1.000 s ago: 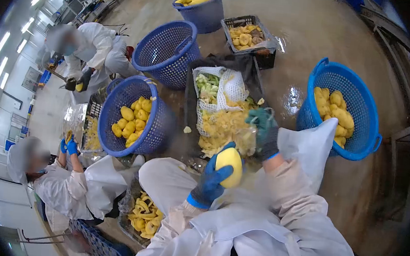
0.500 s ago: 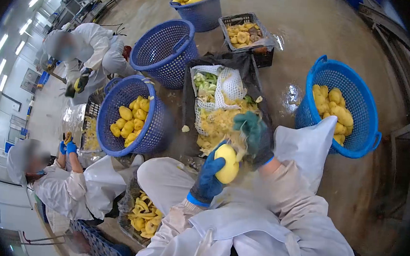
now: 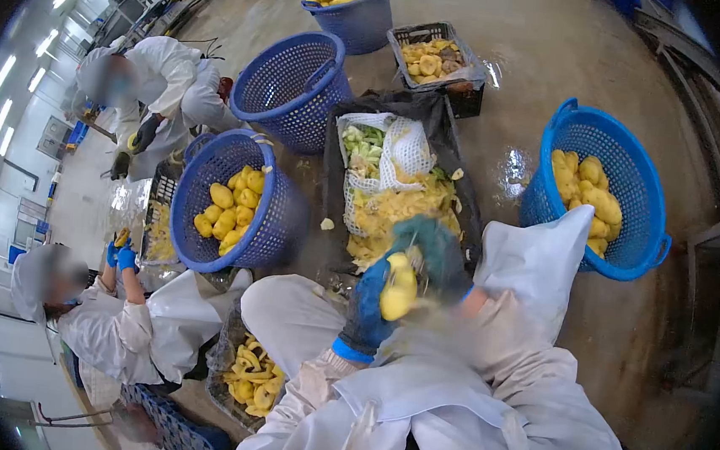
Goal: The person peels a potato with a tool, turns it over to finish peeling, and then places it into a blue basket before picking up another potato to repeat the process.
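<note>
1. The yellow potato (image 3: pixel 398 296) was located near the wearer's lap, just nearside of the black-lined crate (image 3: pixel 447 143).
2. The left grip (image 3: pixel 366 306) was clasped round the potato from the left.
3. The right grip (image 3: pixel 430 252) was at the potato's far end; blur prevented telling what it held.
4. In judgement, good handling called for a steady left hold, fingers clear of the right grip's path.
5. Peelings (image 3: pixel 395 211) lay in the crate beyond; a blue basket (image 3: pixel 634 179) of potatoes stood right.
6. Against half a second earlier, the right grip had closed in on the potato; the left had scarcely moved.
</note>
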### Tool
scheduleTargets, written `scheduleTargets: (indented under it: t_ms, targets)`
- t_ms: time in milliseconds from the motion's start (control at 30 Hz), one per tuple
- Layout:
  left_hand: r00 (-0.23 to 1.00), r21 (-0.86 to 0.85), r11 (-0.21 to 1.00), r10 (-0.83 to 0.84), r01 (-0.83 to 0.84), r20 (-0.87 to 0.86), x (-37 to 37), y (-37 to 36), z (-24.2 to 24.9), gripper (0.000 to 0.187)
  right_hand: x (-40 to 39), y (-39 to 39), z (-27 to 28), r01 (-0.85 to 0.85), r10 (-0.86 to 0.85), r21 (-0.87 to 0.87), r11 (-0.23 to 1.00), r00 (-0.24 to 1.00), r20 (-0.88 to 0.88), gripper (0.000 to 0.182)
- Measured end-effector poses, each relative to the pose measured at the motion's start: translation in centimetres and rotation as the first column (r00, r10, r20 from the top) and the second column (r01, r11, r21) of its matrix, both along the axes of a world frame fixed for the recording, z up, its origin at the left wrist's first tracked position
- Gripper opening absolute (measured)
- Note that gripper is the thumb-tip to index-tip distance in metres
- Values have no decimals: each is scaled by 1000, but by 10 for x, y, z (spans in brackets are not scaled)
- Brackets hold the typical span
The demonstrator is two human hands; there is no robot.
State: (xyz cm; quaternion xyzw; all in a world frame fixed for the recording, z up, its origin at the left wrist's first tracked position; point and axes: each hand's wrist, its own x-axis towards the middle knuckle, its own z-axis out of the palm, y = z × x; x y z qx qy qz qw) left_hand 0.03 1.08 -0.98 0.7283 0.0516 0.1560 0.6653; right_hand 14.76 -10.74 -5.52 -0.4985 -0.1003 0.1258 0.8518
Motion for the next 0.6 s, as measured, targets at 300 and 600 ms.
scheduleTargets:
  t_ms: [300,600]
  targets:
    - [988,-832,544,-155,104,22,-2,-15,21,51,-24,0,58,-255,249,-109,961,966,-71,32]
    - [987,-693,719,-79,-39,-138,3,-19,13,48,-35,7,54,-249,246,-134,959,969,-39,26]
